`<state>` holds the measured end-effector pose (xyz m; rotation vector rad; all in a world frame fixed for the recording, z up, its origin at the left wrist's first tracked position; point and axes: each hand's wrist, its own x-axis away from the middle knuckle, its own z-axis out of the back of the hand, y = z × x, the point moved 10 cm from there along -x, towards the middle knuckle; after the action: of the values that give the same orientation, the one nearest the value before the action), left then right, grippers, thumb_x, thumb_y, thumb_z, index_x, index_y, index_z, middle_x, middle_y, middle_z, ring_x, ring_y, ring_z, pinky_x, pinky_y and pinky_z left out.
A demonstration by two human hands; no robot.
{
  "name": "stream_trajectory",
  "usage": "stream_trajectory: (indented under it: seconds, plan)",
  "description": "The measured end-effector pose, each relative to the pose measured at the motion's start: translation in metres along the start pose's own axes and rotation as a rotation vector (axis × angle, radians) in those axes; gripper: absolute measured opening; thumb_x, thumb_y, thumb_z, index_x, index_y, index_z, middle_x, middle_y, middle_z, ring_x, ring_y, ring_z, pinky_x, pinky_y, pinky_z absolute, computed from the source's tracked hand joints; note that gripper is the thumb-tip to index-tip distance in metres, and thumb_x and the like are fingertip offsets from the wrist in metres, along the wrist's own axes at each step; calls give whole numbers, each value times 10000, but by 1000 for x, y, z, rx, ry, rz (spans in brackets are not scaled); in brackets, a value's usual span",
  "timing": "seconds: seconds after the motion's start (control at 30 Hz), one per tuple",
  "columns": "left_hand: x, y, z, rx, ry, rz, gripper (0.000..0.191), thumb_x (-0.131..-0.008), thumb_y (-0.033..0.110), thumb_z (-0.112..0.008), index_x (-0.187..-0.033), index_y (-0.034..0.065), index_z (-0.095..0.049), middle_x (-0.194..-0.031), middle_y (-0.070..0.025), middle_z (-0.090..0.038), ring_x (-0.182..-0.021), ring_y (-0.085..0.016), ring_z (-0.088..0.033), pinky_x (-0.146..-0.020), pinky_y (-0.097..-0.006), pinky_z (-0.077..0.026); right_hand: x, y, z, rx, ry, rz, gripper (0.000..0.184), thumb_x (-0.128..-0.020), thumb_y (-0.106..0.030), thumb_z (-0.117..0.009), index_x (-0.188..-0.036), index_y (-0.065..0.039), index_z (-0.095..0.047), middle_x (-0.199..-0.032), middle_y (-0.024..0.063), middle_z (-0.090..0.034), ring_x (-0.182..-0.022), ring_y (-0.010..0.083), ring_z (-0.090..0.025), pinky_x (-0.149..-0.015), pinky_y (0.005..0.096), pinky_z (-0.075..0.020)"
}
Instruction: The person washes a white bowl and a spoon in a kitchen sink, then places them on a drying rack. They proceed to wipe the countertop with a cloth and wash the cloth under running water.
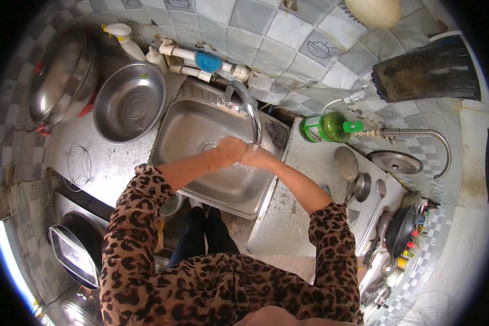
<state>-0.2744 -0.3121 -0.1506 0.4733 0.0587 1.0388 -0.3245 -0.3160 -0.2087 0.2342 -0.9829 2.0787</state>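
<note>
My left hand [231,150] and my right hand [256,156] meet over the stainless steel sink [187,118], right below the spout of the chrome faucet [250,108]. They touch each other, and their fingers are largely hidden, so whether anything lies between them cannot be told. Behind my left hand shows part of the round drain [207,146]. Small bright droplets appear on the basin floor near the hands. A dark scouring pad [276,132] rests at the sink's back right corner.
Left of the sink stand a steel bowl [126,108], a large lidded pot [61,81] and a spray bottle [126,38]. On the right are a green bottle [324,127], a skimmer [346,161], a ladle [362,186] and a spoon [380,189]. A wok [400,232] sits farther right.
</note>
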Motion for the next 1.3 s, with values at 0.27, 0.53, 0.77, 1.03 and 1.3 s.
stream_trajectory:
  seconds: [0.27, 0.53, 0.77, 1.03, 1.3]
  plan:
    - [24, 17, 40, -43, 391, -254, 190, -740, 143, -638, -883, 50, -556, -896, -146, -637, -739, -228, -639, -600, -343, -504, 22, 0, 18, -558, -180, -216, 184, -807, -142, -643, -954, -41, -598, -722, 90, -562, -566, 174, -573, -477, 295, -430]
    - [29, 14, -33, 1487, -515, 274, 139, -787, 150, -654, -813, 68, -546, -712, -16, -541, -601, -102, -482, -509, -264, -407, 82, -107, 69, 620, 476, 549, 532, -727, -18, -605, -1242, -76, -486, -1146, 135, -447, -925, 312, -566, -769, 377, -494]
    - [-10, -20, -12, 706, -239, 123, 199, -770, 224, -659, -828, 37, -620, -662, -125, -604, -574, -209, -588, -509, -339, -452, 25, -59, 89, 180, 489, 18, 208, -807, -121, -539, -973, -5, -589, -781, 184, -607, -674, 374, -633, -610, 439, -513]
    - [-15, 29, 45, -138, 11, -251, 155, -758, 166, -584, -836, 49, -647, -732, -162, -668, -706, -328, -673, -607, -424, -532, -13, 34, 19, -307, 190, -21, 214, -813, -245, -603, -756, -42, -566, -617, 145, -577, -509, 299, -543, -480, 390, -407]
    - [13, 29, 32, -216, 203, -383, 271, -779, 206, -566, -990, 38, -539, -624, -122, -621, -563, -300, -642, -488, -417, -490, 45, -42, -9, -1119, -477, -428, 238, -834, -109, -654, -664, -109, -488, -553, -39, -375, -415, 60, -273, -394, 244, -157]
